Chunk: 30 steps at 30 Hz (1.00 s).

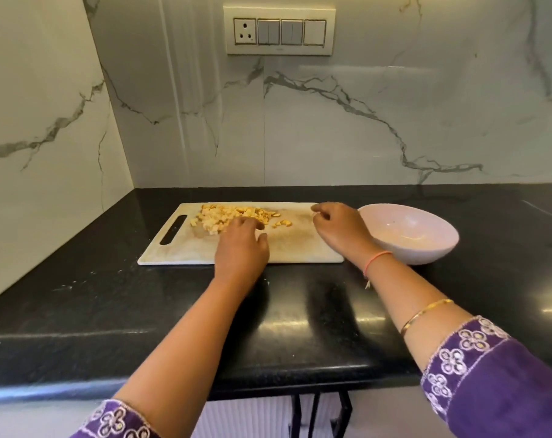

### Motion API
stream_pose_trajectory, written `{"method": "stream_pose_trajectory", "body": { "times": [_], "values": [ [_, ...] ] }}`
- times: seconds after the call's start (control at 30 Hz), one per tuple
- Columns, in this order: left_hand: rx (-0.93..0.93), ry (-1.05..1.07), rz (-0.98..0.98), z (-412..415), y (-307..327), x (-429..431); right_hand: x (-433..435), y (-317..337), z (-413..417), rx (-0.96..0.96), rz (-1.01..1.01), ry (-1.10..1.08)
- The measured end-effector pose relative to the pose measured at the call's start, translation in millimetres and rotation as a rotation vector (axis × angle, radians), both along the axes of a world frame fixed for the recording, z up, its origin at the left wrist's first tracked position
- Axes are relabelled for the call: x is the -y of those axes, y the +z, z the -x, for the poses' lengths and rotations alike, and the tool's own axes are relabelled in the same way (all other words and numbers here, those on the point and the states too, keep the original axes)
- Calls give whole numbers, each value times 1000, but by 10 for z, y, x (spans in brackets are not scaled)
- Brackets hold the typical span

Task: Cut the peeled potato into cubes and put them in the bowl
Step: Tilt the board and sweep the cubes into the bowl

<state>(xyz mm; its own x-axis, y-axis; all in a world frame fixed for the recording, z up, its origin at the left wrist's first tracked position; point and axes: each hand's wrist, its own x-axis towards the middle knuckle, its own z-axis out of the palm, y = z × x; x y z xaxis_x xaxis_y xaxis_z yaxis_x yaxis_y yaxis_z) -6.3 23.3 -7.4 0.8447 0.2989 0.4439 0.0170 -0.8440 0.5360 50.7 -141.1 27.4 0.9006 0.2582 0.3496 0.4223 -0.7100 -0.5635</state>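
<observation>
potato cubes (230, 214): heaped on cutting board (300, 245), far-left part | left hand (241, 248): over board's middle, fingers loosely straight, tips at the heap's near edge | right hand (341, 227): at board's far-right corner, fingers bent down, cannot tell if gripping anything | bowl (426, 245): just right of board

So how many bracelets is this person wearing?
2, both on the right arm: an orange thread band at the wrist and a gold bangle higher up the forearm. The sleeves may hide more.
</observation>
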Motion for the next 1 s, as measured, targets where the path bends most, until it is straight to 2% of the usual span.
{"method": "stream_pose_trajectory", "body": {
  "times": [0.2,0.33,0.47,0.6,0.87,1.0],
  "values": [
    [-34,-146,204,25,119,676,823,333,-9,44,67,-147],
    [-143,-230,478,-54,194,1193,1312,282,-64,13,129,-225],
    [-301,-309,828,-101,275,1641,1610,168,-69,-28,294,-278],
    [-360,-267,950,-239,267,1857,1728,0,-69,-37,423,-315],
    [-362,-241,954,-355,266,1977,1787,-120,-94,-189,14,-289],
    [-343,-255,886,-371,248,1873,1809,-100,-61,-274,-154,-307]
  ]
}}
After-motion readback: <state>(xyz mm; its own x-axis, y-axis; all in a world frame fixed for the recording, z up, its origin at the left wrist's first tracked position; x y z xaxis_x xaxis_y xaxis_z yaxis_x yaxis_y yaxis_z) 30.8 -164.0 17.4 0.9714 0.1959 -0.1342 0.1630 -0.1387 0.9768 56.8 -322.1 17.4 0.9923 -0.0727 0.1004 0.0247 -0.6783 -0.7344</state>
